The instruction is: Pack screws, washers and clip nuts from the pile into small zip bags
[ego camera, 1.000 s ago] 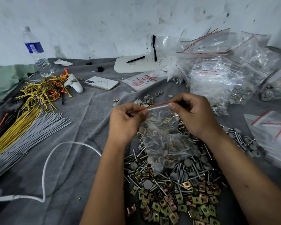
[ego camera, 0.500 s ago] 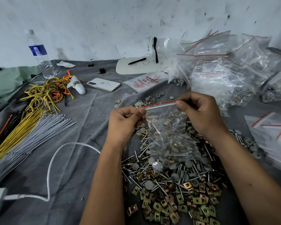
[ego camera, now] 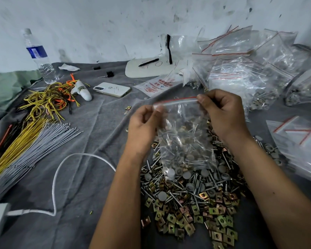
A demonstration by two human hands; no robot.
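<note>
Right hand (ego camera: 223, 115): grip pinched on the zip strip at the bag's (ego camera: 183, 137) top right corner. Left hand (ego camera: 142, 126): fingertips pinched on the top left corner, blurred. Bag: held up between both hands, hanging above the pile (ego camera: 190, 194), holding screws, washers and clip nuts. Pile: directly below the hands, on the grey cloth (ego camera: 90, 141). Filled bags (ego camera: 241, 72): heaped beyond the right hand. Empty bags (ego camera: 298, 141): right of it. Step, as judged: sealing. Next move called for: running the fingers along the strip until closed, then setting the bag with the filled ones.
</note>
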